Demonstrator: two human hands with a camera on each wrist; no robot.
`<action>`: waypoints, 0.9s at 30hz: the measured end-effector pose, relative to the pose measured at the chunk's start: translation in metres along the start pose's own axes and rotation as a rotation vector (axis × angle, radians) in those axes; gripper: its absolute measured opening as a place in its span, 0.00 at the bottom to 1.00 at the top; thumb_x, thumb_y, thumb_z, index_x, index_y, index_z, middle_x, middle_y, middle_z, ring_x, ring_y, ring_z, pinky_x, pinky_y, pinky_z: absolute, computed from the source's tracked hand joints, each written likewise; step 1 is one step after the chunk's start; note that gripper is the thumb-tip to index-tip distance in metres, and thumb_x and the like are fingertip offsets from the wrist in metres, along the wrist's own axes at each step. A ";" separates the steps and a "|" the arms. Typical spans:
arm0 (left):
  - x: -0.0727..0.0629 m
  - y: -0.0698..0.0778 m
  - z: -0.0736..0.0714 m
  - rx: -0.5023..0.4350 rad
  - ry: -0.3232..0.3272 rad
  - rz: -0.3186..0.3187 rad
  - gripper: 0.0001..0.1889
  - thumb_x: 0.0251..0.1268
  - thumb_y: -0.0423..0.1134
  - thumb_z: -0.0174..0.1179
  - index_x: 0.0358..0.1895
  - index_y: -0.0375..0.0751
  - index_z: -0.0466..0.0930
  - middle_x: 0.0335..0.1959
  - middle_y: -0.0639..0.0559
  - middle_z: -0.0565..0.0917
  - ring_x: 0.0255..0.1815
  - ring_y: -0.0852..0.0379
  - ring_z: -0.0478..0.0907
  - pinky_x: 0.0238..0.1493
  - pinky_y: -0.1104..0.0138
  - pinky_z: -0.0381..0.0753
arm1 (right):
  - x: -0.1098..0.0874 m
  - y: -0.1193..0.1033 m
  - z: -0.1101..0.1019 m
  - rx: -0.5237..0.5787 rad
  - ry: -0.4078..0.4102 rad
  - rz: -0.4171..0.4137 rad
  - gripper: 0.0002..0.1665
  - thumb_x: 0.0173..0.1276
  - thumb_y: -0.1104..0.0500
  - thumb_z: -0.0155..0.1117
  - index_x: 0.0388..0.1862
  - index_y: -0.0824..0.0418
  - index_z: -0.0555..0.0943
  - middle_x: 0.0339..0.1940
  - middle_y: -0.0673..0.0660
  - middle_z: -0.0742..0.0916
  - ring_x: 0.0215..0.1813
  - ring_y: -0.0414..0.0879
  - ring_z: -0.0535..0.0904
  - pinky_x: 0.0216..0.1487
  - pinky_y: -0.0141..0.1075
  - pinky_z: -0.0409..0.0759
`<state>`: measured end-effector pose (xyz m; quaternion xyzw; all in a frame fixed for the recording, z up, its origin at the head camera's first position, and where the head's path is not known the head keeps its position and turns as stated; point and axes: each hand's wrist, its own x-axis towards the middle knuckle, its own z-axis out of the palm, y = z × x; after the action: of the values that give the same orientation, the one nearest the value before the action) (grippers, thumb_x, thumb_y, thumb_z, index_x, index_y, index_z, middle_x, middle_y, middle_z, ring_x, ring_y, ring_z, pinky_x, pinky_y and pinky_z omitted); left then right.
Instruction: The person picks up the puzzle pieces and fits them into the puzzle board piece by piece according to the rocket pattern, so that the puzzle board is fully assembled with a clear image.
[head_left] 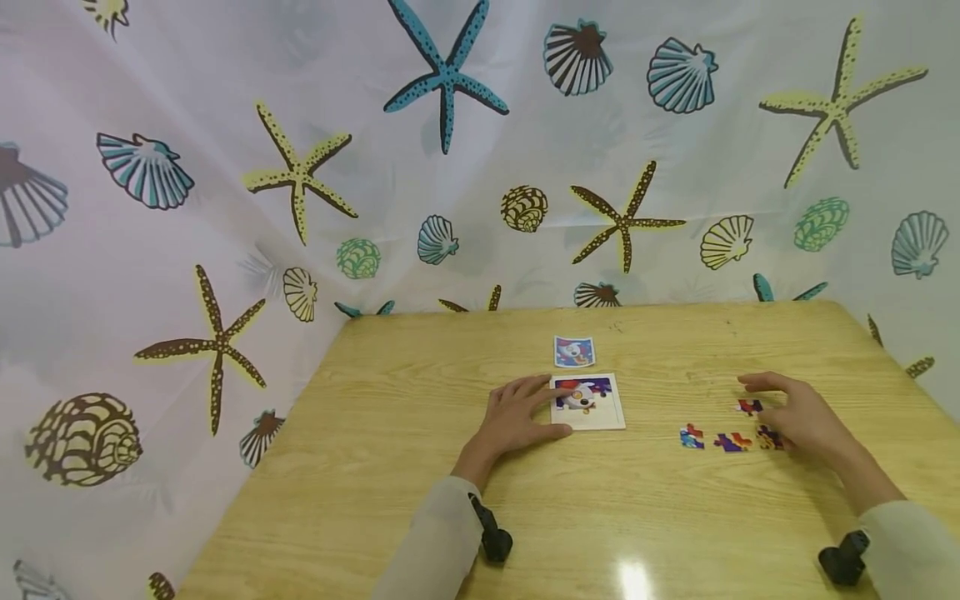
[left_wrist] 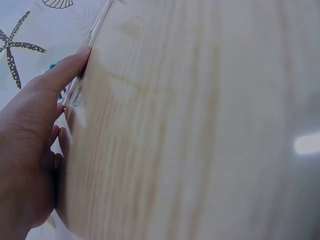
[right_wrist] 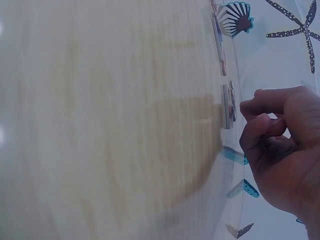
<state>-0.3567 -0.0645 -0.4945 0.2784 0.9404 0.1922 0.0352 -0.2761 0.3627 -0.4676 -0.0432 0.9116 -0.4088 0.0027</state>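
A square puzzle board (head_left: pixel 588 421) lies on the table, its upper part filled with pieces that show a white cartoon animal. My left hand (head_left: pixel 517 415) rests at the board's left side, the index finger reaching over the picture and the thumb by the lower left corner. In the left wrist view that thumb (left_wrist: pixel 67 70) touches the thin board edge. Over at the right, my right hand (head_left: pixel 808 423) hovers above loose jigsaw pieces, fingers bent and apart, holding nothing visible. Nearest it are a red and purple piece (head_left: pixel 748 407) and a dark piece (head_left: pixel 768 437), partly hidden by the hand.
Left of those lie a purple and orange piece (head_left: pixel 732 442) and a blue and red piece (head_left: pixel 692 436). A small picture card (head_left: pixel 573 352) lies behind the board. A curtain with shells and starfish (head_left: pixel 450 192) hangs behind the wooden table (head_left: pixel 420 375).
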 end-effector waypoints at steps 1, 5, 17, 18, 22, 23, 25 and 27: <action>0.000 -0.001 0.001 0.000 0.000 -0.002 0.35 0.68 0.70 0.59 0.78 0.73 0.67 0.84 0.54 0.57 0.84 0.46 0.49 0.75 0.42 0.50 | 0.000 0.001 0.000 -0.005 0.000 0.004 0.31 0.72 0.73 0.54 0.74 0.70 0.70 0.67 0.79 0.75 0.11 0.45 0.67 0.14 0.40 0.74; 0.000 -0.003 0.003 0.003 0.004 -0.008 0.36 0.68 0.71 0.59 0.78 0.74 0.67 0.84 0.55 0.57 0.84 0.48 0.49 0.75 0.43 0.49 | 0.000 0.005 0.000 -0.023 -0.003 0.034 0.27 0.72 0.73 0.54 0.70 0.72 0.74 0.66 0.81 0.75 0.12 0.45 0.70 0.15 0.40 0.74; 0.001 -0.004 0.003 0.018 0.005 0.000 0.36 0.68 0.71 0.58 0.78 0.74 0.66 0.84 0.56 0.57 0.84 0.49 0.49 0.75 0.44 0.50 | 0.001 0.007 0.000 -0.113 0.028 0.043 0.20 0.75 0.70 0.58 0.63 0.71 0.81 0.61 0.83 0.76 0.12 0.47 0.74 0.15 0.40 0.75; 0.001 -0.004 0.004 0.018 0.008 0.000 0.36 0.68 0.71 0.58 0.78 0.74 0.66 0.84 0.56 0.57 0.84 0.48 0.49 0.75 0.44 0.50 | 0.001 0.006 0.000 -0.123 0.030 0.039 0.20 0.75 0.70 0.58 0.63 0.71 0.81 0.61 0.83 0.76 0.12 0.47 0.74 0.15 0.40 0.75; 0.001 -0.006 0.006 0.009 0.021 0.004 0.36 0.68 0.71 0.58 0.78 0.72 0.67 0.84 0.55 0.58 0.84 0.48 0.50 0.74 0.42 0.50 | 0.001 0.003 0.001 -0.145 0.032 0.038 0.19 0.75 0.70 0.58 0.63 0.70 0.82 0.63 0.84 0.74 0.12 0.46 0.73 0.15 0.39 0.75; 0.001 -0.006 0.006 0.008 0.023 0.005 0.36 0.68 0.71 0.58 0.78 0.72 0.67 0.84 0.55 0.58 0.84 0.47 0.50 0.74 0.42 0.50 | 0.001 0.002 0.001 -0.149 0.031 0.038 0.19 0.75 0.70 0.59 0.63 0.70 0.81 0.64 0.84 0.73 0.12 0.46 0.73 0.15 0.39 0.75; 0.001 -0.006 0.007 0.006 0.020 0.006 0.36 0.68 0.71 0.59 0.78 0.73 0.67 0.84 0.55 0.58 0.84 0.48 0.50 0.75 0.42 0.50 | 0.001 0.001 0.002 -0.152 0.029 0.041 0.19 0.75 0.70 0.59 0.63 0.70 0.81 0.65 0.85 0.72 0.13 0.46 0.73 0.16 0.39 0.76; 0.001 -0.006 0.007 0.009 0.014 0.006 0.36 0.68 0.71 0.58 0.78 0.73 0.66 0.84 0.56 0.57 0.84 0.48 0.49 0.75 0.43 0.50 | 0.001 0.000 0.003 -0.154 0.029 0.042 0.19 0.76 0.70 0.59 0.63 0.71 0.81 0.64 0.85 0.73 0.13 0.46 0.73 0.16 0.39 0.76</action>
<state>-0.3596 -0.0662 -0.5027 0.2799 0.9407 0.1900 0.0267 -0.2767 0.3608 -0.4697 -0.0183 0.9409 -0.3380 -0.0055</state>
